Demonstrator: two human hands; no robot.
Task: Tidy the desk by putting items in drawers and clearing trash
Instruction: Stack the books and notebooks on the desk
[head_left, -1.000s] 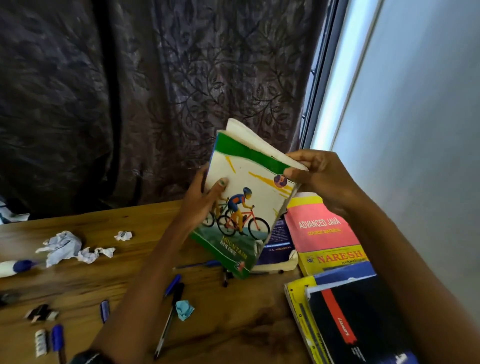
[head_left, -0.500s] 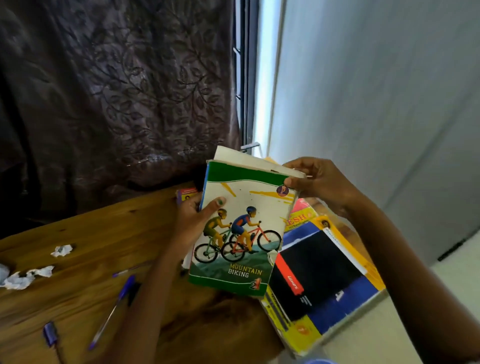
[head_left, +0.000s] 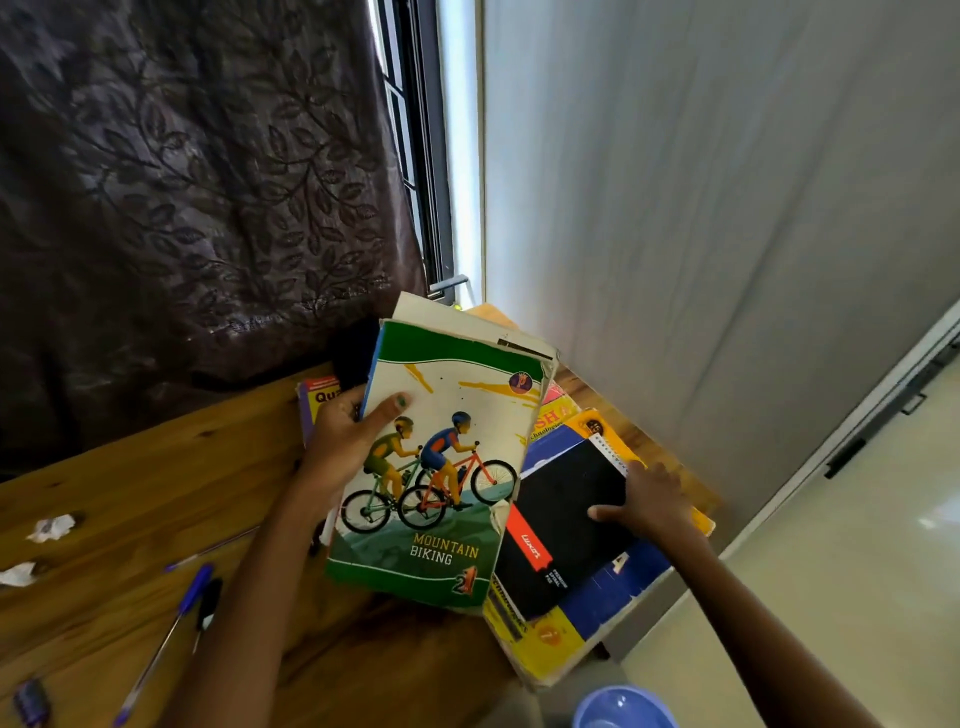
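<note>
My left hand (head_left: 345, 441) grips the left edge of the green and white "Mountain Biking" notebook (head_left: 441, 467), thumb on its cover, holding it tilted above the wooden desk (head_left: 156, 483) together with a second paper-covered book behind it. My right hand (head_left: 652, 501) rests with fingers spread on the black spiral notebook (head_left: 561, 519), which lies on top of a blue and yellow book (head_left: 608, 592) at the desk's right corner. A pink and yellow book (head_left: 553, 415) peeks out beneath.
Crumpled paper scraps (head_left: 51, 527) lie at the desk's left. Pens (head_left: 176, 618) lie near the front. A purple and yellow book (head_left: 319, 402) sits by the dark curtain (head_left: 197, 182). A blue bowl rim (head_left: 621, 706) shows below the desk. A grey wall (head_left: 701, 208) stands right.
My right hand let go of the Mountain Biking notebook's top corner and came down onto the black spiral notebook. The left hand alone holds the notebook now. The view swung right.
</note>
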